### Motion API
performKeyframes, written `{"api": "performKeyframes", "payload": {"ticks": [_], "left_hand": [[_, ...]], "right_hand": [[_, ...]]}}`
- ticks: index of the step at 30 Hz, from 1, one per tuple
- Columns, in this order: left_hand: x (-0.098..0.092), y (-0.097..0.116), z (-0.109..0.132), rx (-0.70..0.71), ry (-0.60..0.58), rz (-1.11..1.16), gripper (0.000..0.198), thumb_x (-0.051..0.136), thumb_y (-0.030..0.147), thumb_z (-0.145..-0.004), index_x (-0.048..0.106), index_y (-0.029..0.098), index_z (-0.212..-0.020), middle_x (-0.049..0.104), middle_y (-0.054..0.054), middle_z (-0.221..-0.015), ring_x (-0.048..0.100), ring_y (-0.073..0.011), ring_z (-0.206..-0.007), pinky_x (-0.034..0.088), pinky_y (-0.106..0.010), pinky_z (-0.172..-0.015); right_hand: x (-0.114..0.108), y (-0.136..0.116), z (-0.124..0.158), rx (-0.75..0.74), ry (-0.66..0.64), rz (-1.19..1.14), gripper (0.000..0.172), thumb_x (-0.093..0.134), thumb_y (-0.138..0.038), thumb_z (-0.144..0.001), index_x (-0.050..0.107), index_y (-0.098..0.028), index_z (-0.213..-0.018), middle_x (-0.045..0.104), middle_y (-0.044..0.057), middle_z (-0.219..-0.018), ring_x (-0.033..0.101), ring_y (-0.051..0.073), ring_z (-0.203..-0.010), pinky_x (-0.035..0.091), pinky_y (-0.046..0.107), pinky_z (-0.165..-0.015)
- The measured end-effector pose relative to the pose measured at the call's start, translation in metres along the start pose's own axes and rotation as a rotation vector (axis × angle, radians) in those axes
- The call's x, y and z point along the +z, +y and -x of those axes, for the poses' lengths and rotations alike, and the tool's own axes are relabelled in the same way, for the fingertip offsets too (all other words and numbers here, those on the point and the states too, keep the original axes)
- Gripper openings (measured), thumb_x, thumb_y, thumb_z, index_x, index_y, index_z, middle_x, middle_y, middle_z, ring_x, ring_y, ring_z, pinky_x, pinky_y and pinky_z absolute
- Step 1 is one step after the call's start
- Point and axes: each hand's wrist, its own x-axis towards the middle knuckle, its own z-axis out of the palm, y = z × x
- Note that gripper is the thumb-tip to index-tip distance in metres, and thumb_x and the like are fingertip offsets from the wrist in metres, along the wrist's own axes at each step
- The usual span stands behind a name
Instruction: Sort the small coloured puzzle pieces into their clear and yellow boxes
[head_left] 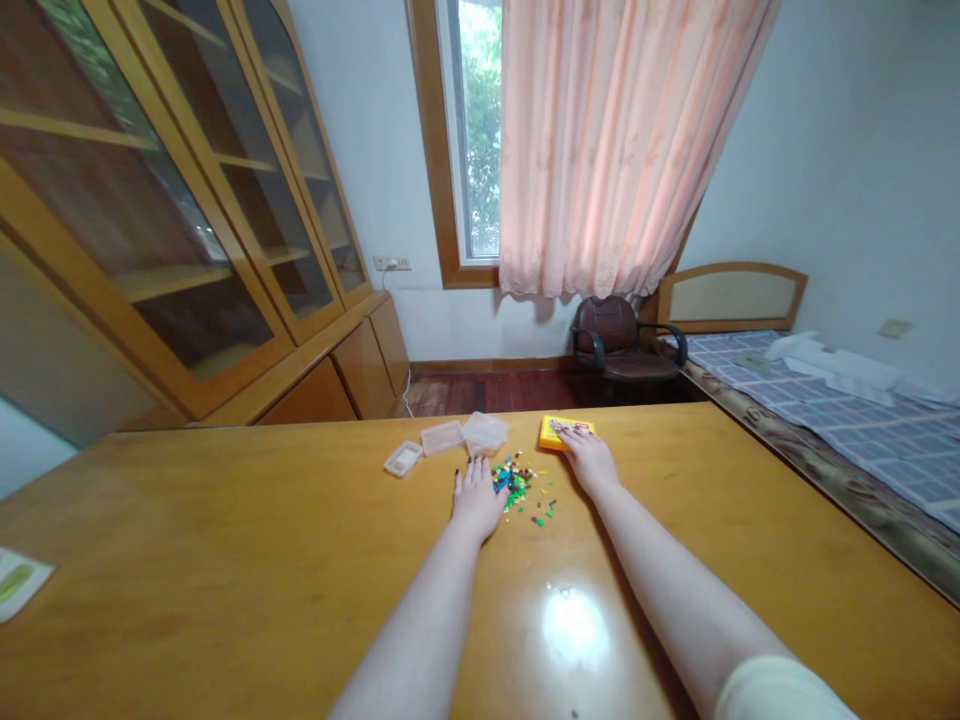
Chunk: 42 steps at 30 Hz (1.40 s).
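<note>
Green, blue, yellow, brown and white plastic bits make up a small pile of pieces [517,480] on the glossy wooden table [225,580], and a few strays lie loose on its right and near sides. At the pile's left edge lies the left hand [478,500], palm down with the fingers stretched out and apart; its thumb side meets the pieces, though whether it pinches any of them cannot be told. Beyond the pile and to its right is a flat yellow box [550,436] with printing on top. Over that box's right part rests the right hand [590,460], its fingers extended across the upper face; whether it grips the box or merely lies on it cannot be made out.

Just beyond the pile, to its left, sit three shallow clear plastic pieces: a wide container [486,432] nearest to it, a rectangular tray [442,438] next, and a smaller case [403,459] farthest left. Well to the pile's left, a white packet [21,585] with a green mark reaches in from the side. On the pile's near side, a bright reflection shines on the tabletop. Far beyond it stand a brown armchair [615,335] and a pink curtain [607,150]; well to its right is a bed [840,410] with a checked cover.
</note>
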Motion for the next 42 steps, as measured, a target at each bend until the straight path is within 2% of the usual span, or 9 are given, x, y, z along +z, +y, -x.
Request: {"api": "performKeyframes", "payload": {"ticks": [8, 14, 18, 21, 26, 30, 33, 38, 42], "left_hand": [[0.001, 0.006, 0.001, 0.233, -0.02, 0.059, 0.062, 0.039, 0.042, -0.084, 0.03, 0.015, -0.139, 0.029, -0.011, -0.146, 0.023, -0.024, -0.136, 0.013, -0.044, -0.111], [0.002, 0.02, -0.009, 0.272, 0.039, 0.099, 0.064, 0.042, 0.041, -0.082, 0.031, 0.013, -0.139, 0.03, -0.011, -0.146, 0.025, -0.0235, -0.135, 0.016, -0.038, -0.112], [0.001, 0.032, -0.021, 0.267, -0.011, 0.076, 0.068, 0.043, 0.048, -0.081, 0.033, 0.013, -0.138, 0.03, -0.013, -0.145, 0.025, -0.0259, -0.135, 0.018, -0.039, -0.111], [0.0, 0.038, -0.028, 0.318, -0.06, 0.057, 0.067, 0.043, 0.051, -0.08, 0.037, 0.014, -0.136, 0.034, -0.012, -0.144, 0.029, -0.0258, -0.133, 0.021, -0.039, -0.11], [0.0, 0.04, -0.027, 0.478, -0.112, 0.052, 0.062, 0.045, 0.049, -0.081, 0.043, 0.016, -0.133, 0.039, -0.009, -0.141, 0.032, -0.0242, -0.131, 0.02, -0.039, -0.111], [-0.001, 0.043, -0.015, 0.541, -0.121, 0.07, 0.056, 0.047, 0.045, -0.081, 0.045, 0.019, -0.131, 0.042, -0.008, -0.139, 0.036, -0.0235, -0.129, 0.022, -0.039, -0.11], [0.001, 0.044, 0.003, 0.589, -0.118, 0.09, 0.054, 0.049, 0.038, -0.079, 0.047, 0.018, -0.13, 0.045, -0.008, -0.137, 0.039, -0.0229, -0.127, 0.025, -0.038, -0.109], [0.011, 0.041, 0.038, 0.523, -0.091, 0.172, 0.055, 0.049, 0.024, -0.077, 0.046, 0.016, -0.131, 0.046, -0.009, -0.136, 0.041, -0.0212, -0.126, 0.027, -0.036, -0.109], [0.015, 0.037, 0.058, 0.379, -0.01, 0.327, 0.037, 0.041, 0.026, -0.084, 0.057, 0.021, -0.118, 0.057, -0.007, -0.124, 0.051, -0.0193, -0.115, 0.035, -0.036, -0.103]], "right_hand": [[0.014, -0.008, -0.011, -0.106, -0.072, -0.057, 0.036, 0.047, -0.022, -0.086, 0.056, -0.024, -0.121, 0.054, 0.004, -0.129, 0.047, 0.022, -0.12, 0.032, 0.037, -0.102], [0.011, -0.013, -0.005, -0.022, 0.012, -0.012, 0.037, 0.044, -0.026, -0.087, 0.053, -0.022, -0.122, 0.054, 0.007, -0.128, 0.043, 0.023, -0.122, 0.022, 0.044, -0.105], [0.012, -0.012, -0.003, 0.12, 0.047, -0.006, 0.036, 0.04, -0.028, -0.088, 0.054, -0.019, -0.121, 0.055, 0.01, -0.126, 0.044, 0.024, -0.12, 0.021, 0.045, -0.105], [0.013, -0.011, 0.003, 0.16, 0.027, -0.053, 0.042, 0.04, -0.028, -0.088, 0.048, -0.017, -0.127, 0.048, 0.012, -0.133, 0.041, 0.023, -0.124, 0.023, 0.044, -0.105], [0.008, -0.02, 0.026, 0.024, -0.041, -0.171, 0.046, 0.04, -0.031, -0.088, 0.045, -0.012, -0.13, 0.044, 0.014, -0.136, 0.038, 0.022, -0.127, 0.029, 0.038, -0.105], [0.0, -0.035, 0.045, -0.093, -0.121, -0.219, 0.048, 0.042, -0.031, -0.086, 0.044, -0.014, -0.131, 0.043, 0.012, -0.137, 0.035, 0.021, -0.129, 0.027, 0.04, -0.108], [-0.005, -0.049, 0.058, -0.103, -0.214, -0.242, 0.049, 0.043, -0.034, -0.086, 0.044, -0.014, -0.131, 0.046, 0.012, -0.135, 0.038, 0.023, -0.128, 0.025, 0.042, -0.109], [-0.005, -0.088, 0.088, 0.024, -0.227, -0.262, 0.058, 0.043, -0.039, -0.085, 0.039, -0.009, -0.135, 0.039, 0.016, -0.139, 0.034, 0.027, -0.13, 0.023, 0.043, -0.109], [-0.004, -0.126, 0.104, 0.174, -0.189, -0.315, 0.052, 0.037, -0.033, -0.087, 0.043, -0.008, -0.132, 0.042, 0.016, -0.137, 0.036, 0.027, -0.129, 0.024, 0.044, -0.109]]}}
